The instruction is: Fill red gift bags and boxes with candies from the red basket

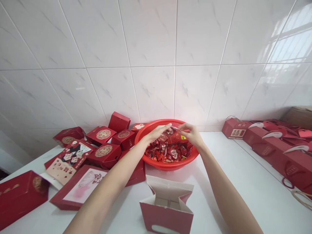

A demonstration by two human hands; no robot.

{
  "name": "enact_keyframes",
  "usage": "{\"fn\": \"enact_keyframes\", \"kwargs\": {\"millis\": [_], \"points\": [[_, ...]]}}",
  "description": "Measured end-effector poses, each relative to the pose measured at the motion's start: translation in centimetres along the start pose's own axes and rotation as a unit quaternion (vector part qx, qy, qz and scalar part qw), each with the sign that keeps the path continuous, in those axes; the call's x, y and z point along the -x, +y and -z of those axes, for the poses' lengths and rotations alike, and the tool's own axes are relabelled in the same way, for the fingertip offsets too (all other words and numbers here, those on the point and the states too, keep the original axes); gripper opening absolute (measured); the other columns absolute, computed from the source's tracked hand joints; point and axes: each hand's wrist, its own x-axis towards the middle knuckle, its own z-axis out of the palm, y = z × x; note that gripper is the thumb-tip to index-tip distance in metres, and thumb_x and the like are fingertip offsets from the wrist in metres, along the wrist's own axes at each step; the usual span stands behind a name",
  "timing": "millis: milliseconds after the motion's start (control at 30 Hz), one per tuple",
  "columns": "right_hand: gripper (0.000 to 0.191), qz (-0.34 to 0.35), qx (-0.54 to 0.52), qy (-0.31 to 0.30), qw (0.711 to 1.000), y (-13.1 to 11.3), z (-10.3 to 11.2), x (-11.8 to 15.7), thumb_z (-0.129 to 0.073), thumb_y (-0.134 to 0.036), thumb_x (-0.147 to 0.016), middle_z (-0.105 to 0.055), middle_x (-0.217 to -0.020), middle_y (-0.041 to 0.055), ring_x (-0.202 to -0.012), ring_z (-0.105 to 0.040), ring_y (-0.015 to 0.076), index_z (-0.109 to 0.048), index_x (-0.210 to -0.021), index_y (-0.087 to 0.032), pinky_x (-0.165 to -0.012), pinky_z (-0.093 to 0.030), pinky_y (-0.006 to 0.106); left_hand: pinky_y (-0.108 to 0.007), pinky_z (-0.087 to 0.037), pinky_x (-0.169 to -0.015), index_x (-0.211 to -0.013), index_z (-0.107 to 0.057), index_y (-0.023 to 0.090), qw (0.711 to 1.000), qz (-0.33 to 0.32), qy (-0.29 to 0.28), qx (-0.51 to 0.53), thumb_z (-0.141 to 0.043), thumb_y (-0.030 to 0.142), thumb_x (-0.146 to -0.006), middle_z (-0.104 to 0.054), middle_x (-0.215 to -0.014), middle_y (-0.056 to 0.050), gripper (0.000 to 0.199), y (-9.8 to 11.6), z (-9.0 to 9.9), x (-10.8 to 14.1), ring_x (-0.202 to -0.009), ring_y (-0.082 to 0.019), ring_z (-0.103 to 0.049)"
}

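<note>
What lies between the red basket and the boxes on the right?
White tabletop separates the basket from them, with the right forearm over part of it, as the head view shows.

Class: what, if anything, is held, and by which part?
Cannot be told: left hand and right hand hide any grip above wrapped sweets in the red colander.

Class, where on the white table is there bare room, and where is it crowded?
The white table is bare right of the red basket and open box, up to the row of boxes, partly beneath the right forearm. Left of the basket, red boxes crowd together.
</note>
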Motion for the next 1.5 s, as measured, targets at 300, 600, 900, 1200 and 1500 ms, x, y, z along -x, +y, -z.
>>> {"fn": "enact_keyframes", "kwargs": {"millis": [300, 600, 900, 1200, 1500], "points": [[0.011, 0.036, 0.065, -0.071, 0.995, -0.2, -0.5, 0.1, -0.066, -0.03, -0.075, -0.069, -0.107, 0.0068, -0.106, -0.063, 0.0249, -0.067, -0.083, -0.022, -0.084, -0.052, 0.037, -0.028, -0.047, -0.068, -0.071, -0.053, 0.016, 0.996, -0.047, 0.035, 0.063, -0.085, 0.034, -0.057, -0.059, -0.068, 0.004, 0.039, -0.8, -0.1, -0.3, -0.064, -0.012, -0.058], [0.041, -0.098, -0.014, -0.022, 0.995, 0.8, -0.4, 0.0, -0.08, -0.04, -0.062, -0.069, -0.084, 0.0034, -0.076, -0.067, 0.0227, -0.052, -0.087, -0.023, -0.062, -0.054, 0.034, -0.022, -0.039, -0.061, -0.083, -0.048, 0.019, 0.996, -0.081, -0.02, 0.005, -0.082, 0.032, -0.06, -0.052, -0.076, 0.006, 0.043, -1.0, -0.4, -0.4, -0.067, -0.01, -0.051], [0.042, -0.115, -0.13, 0.003, 0.985, -0.3, -0.2, 0.2, -0.082, -0.033, -0.057, -0.072, -0.078, 0.0006, -0.067, -0.067, 0.0195, -0.052, -0.084, -0.023, -0.06, -0.054, 0.032, -0.031, -0.049, -0.08, -0.114, -0.06, 0.02, 0.998, -0.041, -0.008, 0.054, -0.076, 0.034, -0.073, -0.067, -0.102, -0.004, 0.046, -1.1, -0.3, -0.7, -0.09, -0.019, -0.064], [0.035, -0.107, -0.145, 0.036, 0.983, -0.2, 0.0, 0.1, -0.082, -0.035, -0.056, -0.071, -0.077, 0.0025, -0.071, -0.067, 0.0203, -0.058, -0.076, -0.021, -0.067, -0.055, 0.034, -0.036, -0.047, -0.09, -0.096, -0.075, 0.013, 0.996, -0.086, 0.029, 0.003, -0.075, 0.037, -0.073, -0.075, -0.096, -0.007, 0.034, -1.7, 0.0, -1.3, -0.095, -0.024, -0.065], [0.029, -0.17, -0.027, -0.138, 0.975, -0.9, 0.0, 0.6, -0.083, -0.032, -0.058, -0.071, -0.069, 0.0026, -0.068, -0.067, 0.0215, -0.066, -0.078, -0.019, -0.065, -0.053, 0.033, -0.037, -0.047, -0.09, -0.094, -0.077, 0.013, 0.992, -0.105, 0.07, -0.004, -0.078, 0.045, -0.068, -0.076, -0.098, -0.009, 0.041, -1.6, 0.1, -1.2, -0.096, -0.025, -0.066]]}}
